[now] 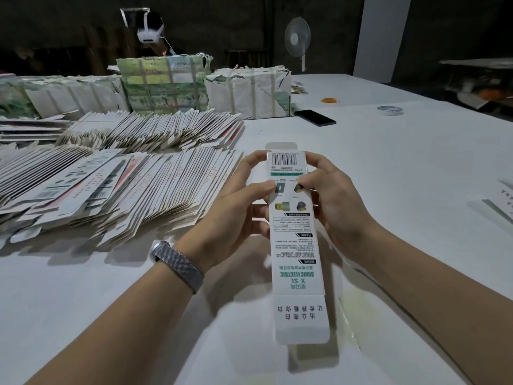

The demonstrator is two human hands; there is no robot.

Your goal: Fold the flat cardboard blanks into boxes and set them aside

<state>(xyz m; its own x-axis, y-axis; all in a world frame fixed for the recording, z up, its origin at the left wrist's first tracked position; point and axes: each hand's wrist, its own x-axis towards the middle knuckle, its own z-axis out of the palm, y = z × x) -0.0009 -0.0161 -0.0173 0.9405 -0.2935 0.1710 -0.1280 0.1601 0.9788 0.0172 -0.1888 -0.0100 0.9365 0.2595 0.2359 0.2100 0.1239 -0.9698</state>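
**Operator:** While both hands hold it, where does the blank lie relative to the grip?

**Technician:** The carton blank (294,240) runs along the 12-to-6 o'clock line above the desk (388,168). Its barcode end points to 12 o'clock; its open tuck flap hangs toward 6 o'clock. Both hands clasp the far half only, so most of its length extends unsupported toward the wearer.

**Operator:** Grip state?

**Technician:** The left hand (238,201) pinches the 9 o'clock edge, thumb on the printed face. The right hand (324,195) pinches the 3 o'clock edge likewise. Both lie equally near.

**Operator:** Surroundings?

**Technician:** Fanned flat blanks (116,184) lie at 9 to 10 o'clock. Strapped bundles (166,84) stand at 11 o'clock. A phone (315,117) and tape roll (390,110) lie at 1 o'clock. A fan (297,37) stands beyond.
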